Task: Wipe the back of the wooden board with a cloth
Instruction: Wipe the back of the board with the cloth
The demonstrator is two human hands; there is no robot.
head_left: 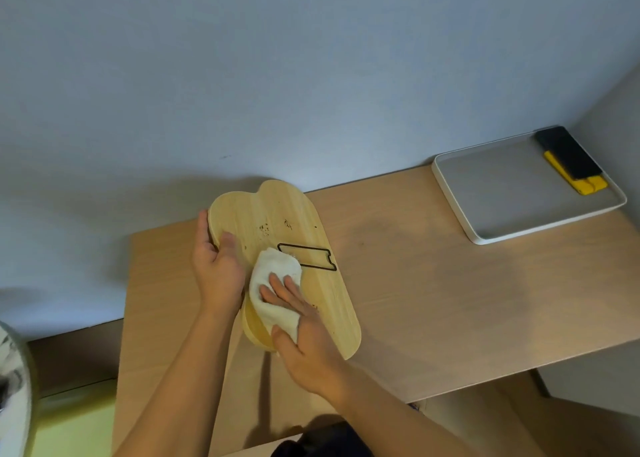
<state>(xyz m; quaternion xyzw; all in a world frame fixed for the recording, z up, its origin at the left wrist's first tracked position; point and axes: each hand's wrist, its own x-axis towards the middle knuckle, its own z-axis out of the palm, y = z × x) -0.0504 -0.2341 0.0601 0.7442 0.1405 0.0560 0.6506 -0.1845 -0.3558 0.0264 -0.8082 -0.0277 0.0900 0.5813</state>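
A pale wooden board (298,228) with lobed ends is tilted up off the table (433,283), its face toward me. Dark specks dot its upper middle, and a black wire frame (308,256) lies across its surface. My left hand (216,266) grips the board's left edge, thumb on the face. My right hand (301,321) presses a folded white cloth (273,290) flat against the board's lower left part, fingers spread over the cloth.
A white tray (519,193) sits at the table's far right corner with a black and yellow object (571,162) in it. The wall runs close behind the table. A lower wooden surface and a pale green area lie at the left.
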